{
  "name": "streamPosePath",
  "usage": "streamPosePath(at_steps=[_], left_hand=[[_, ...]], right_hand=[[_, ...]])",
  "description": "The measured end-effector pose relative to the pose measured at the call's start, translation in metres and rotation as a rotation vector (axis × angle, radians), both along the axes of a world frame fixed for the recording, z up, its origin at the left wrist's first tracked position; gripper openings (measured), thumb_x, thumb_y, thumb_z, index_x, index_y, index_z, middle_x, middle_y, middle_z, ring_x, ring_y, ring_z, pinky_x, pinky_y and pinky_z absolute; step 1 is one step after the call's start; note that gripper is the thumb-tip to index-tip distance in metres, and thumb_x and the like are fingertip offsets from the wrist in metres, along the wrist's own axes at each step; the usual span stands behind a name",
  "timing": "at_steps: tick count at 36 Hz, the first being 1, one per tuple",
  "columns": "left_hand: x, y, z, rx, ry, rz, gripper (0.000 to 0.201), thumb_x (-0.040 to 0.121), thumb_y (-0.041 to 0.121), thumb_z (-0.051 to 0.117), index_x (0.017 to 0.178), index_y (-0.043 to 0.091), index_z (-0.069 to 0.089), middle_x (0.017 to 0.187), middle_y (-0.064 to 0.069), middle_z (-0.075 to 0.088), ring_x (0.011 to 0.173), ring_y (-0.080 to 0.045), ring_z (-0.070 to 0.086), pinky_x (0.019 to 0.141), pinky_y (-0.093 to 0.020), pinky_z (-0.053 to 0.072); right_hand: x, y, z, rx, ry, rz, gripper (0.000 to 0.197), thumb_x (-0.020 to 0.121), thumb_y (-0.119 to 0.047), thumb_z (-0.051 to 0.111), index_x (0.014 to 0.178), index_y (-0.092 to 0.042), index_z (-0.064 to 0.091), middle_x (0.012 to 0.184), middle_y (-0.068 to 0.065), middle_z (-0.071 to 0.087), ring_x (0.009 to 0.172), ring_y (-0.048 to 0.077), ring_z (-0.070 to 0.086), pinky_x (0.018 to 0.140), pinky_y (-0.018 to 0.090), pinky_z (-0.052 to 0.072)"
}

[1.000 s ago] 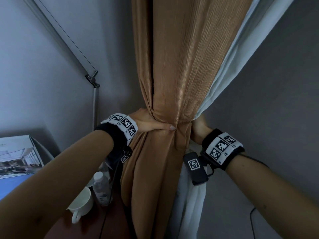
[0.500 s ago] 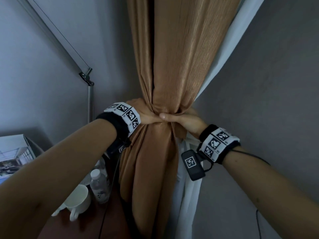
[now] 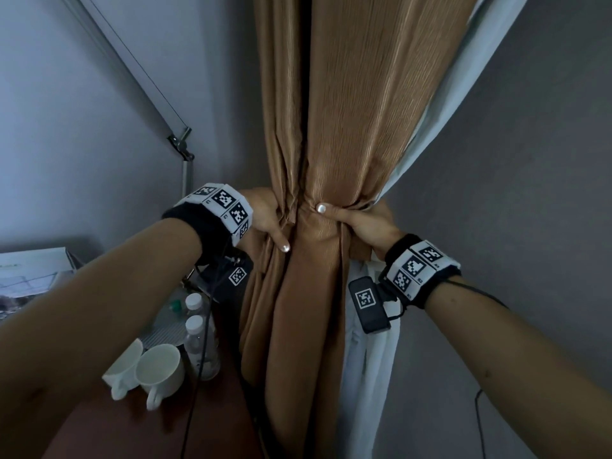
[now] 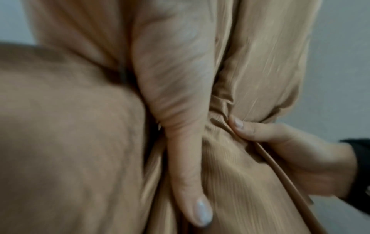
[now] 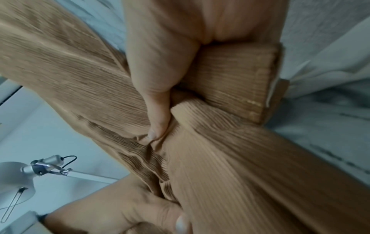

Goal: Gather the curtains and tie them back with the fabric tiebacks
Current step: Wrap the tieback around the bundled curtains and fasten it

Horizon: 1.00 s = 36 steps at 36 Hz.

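Curtain: tan ribbed curtain (image 3: 331,127) gathered to a narrow waist between both hands; white sheer (image 3: 367,359) hangs behind.
Left grip: left hand (image 3: 265,217) wraps the bunched waist, thumb (image 4: 188,182) lying down the folds.
Right grip: right hand (image 3: 364,223) clutches the waist from the opposite side, thumb pressed in.
Right wrist view only: flat ribbed tieback band (image 5: 230,85) under the palm; lamp head (image 5: 14,178).
Head view only: cups (image 3: 159,369) and water bottles (image 3: 198,346) on the desk (image 3: 99,432).

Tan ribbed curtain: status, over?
Left hand and right hand both grip the gathered tan ribbed curtain at its waist. Matching tan fabric tieback under right thumb, not visibly fastened. White sheer curtain hangs behind.
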<state>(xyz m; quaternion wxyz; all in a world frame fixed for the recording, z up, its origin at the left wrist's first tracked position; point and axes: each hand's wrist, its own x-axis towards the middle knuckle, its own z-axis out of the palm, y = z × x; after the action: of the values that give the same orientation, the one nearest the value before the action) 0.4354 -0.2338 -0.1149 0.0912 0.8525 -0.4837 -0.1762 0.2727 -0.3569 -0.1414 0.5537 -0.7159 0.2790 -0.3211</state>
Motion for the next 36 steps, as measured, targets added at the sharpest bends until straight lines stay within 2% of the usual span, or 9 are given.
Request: streamPosePath(at_steps=[2, 5, 8, 14, 18, 23, 27, 31, 36], left_hand=[[-0.003, 0.004, 0.002, -0.041, -0.105, -0.015, 0.081, 0.058, 0.045, 0.089, 0.128, 0.015, 0.06, 0.124, 0.0, 0.065, 0.114, -0.023, 0.06, 0.102, -0.037, 0.048], [-0.011, 0.005, 0.002, -0.086, -0.155, -0.028, 0.052, 0.071, 0.047, 0.081, 0.096, 0.003, 0.067, 0.088, -0.004, 0.066, 0.088, -0.022, 0.063, 0.079, -0.031, 0.052], [-0.021, 0.005, 0.001, -0.106, -0.133, -0.034, 0.049, 0.074, 0.045, 0.078, 0.061, 0.008, 0.049, 0.06, 0.001, 0.047, 0.058, -0.014, 0.048, 0.053, -0.024, 0.037], [-0.039, 0.002, 0.014, -0.148, -0.064, -0.187, 0.048, 0.084, 0.036, 0.071, 0.051, 0.014, 0.045, 0.053, 0.005, 0.044, 0.052, -0.01, 0.043, 0.052, -0.023, 0.035], [-0.056, -0.01, 0.013, -0.254, -0.014, -0.236, 0.051, 0.089, 0.027, 0.067, 0.045, 0.019, 0.043, 0.04, 0.012, 0.04, 0.039, -0.001, 0.042, 0.047, -0.015, 0.03], [-0.06, -0.018, -0.007, -0.358, 0.175, -0.195, 0.045, 0.094, 0.027, 0.061, 0.055, 0.017, 0.04, 0.055, 0.007, 0.039, 0.048, -0.003, 0.037, 0.053, -0.021, 0.031], [-0.061, -0.023, -0.01, -0.37, 0.281, -0.177, 0.042, 0.096, 0.026, 0.058, 0.058, 0.018, 0.042, 0.058, 0.006, 0.041, 0.054, -0.004, 0.038, 0.057, -0.021, 0.033], [-0.058, -0.029, -0.011, -0.369, 0.371, -0.19, 0.042, 0.096, 0.027, 0.059, 0.058, 0.017, 0.042, 0.058, 0.006, 0.04, 0.053, -0.004, 0.037, 0.057, -0.021, 0.032], [-0.055, -0.037, -0.012, -0.382, 0.319, -0.16, 0.046, 0.095, 0.032, 0.06, 0.056, 0.017, 0.039, 0.055, 0.003, 0.036, 0.052, -0.008, 0.034, 0.051, -0.023, 0.029]], right_hand=[[0.003, -0.002, -0.001, 0.018, -0.012, -0.042, 0.074, 0.05, -0.038, 0.094, 0.112, -0.008, 0.066, 0.099, -0.008, 0.071, 0.091, 0.003, 0.067, 0.088, 0.026, 0.054], [0.005, -0.003, -0.001, 0.018, -0.024, -0.075, 0.077, 0.053, -0.035, 0.093, 0.116, -0.003, 0.063, 0.11, 0.003, 0.071, 0.086, 0.002, 0.066, 0.083, 0.023, 0.053], [0.006, -0.002, -0.002, 0.011, -0.011, -0.09, 0.066, 0.055, -0.034, 0.092, 0.11, -0.008, 0.066, 0.104, -0.003, 0.071, 0.083, 0.0, 0.064, 0.083, 0.024, 0.054], [0.015, -0.006, -0.004, 0.025, 0.026, -0.178, 0.082, 0.038, -0.05, 0.091, 0.106, -0.013, 0.065, 0.098, -0.006, 0.071, 0.092, 0.01, 0.067, 0.089, 0.032, 0.055], [0.021, -0.005, -0.004, 0.001, 0.105, -0.284, 0.068, 0.053, -0.048, 0.087, 0.102, -0.006, 0.064, 0.09, 0.0, 0.068, 0.084, 0.015, 0.065, 0.073, 0.026, 0.049], [0.022, -0.003, -0.003, -0.031, 0.106, -0.29, 0.052, 0.059, -0.045, 0.086, 0.087, -0.009, 0.059, 0.069, -0.004, 0.062, 0.066, 0.008, 0.061, 0.072, 0.023, 0.047], [0.009, 0.001, 0.002, 0.138, 0.008, 0.002, 0.049, 0.068, -0.034, 0.084, 0.108, -0.009, 0.069, 0.103, 0.003, 0.074, 0.096, 0.013, 0.07, 0.091, 0.03, 0.054], [-0.017, 0.005, 0.02, 0.514, -0.116, 0.453, 0.031, 0.089, -0.01, 0.055, 0.116, 0.001, 0.063, 0.12, 0.017, 0.067, 0.113, 0.026, 0.064, 0.094, 0.034, 0.052], [-0.028, -0.004, 0.027, 0.579, -0.108, 0.64, 0.069, 0.064, 0.015, 0.025, 0.129, 0.008, 0.05, 0.129, 0.023, 0.058, 0.124, 0.031, 0.054, 0.103, 0.04, 0.046]])
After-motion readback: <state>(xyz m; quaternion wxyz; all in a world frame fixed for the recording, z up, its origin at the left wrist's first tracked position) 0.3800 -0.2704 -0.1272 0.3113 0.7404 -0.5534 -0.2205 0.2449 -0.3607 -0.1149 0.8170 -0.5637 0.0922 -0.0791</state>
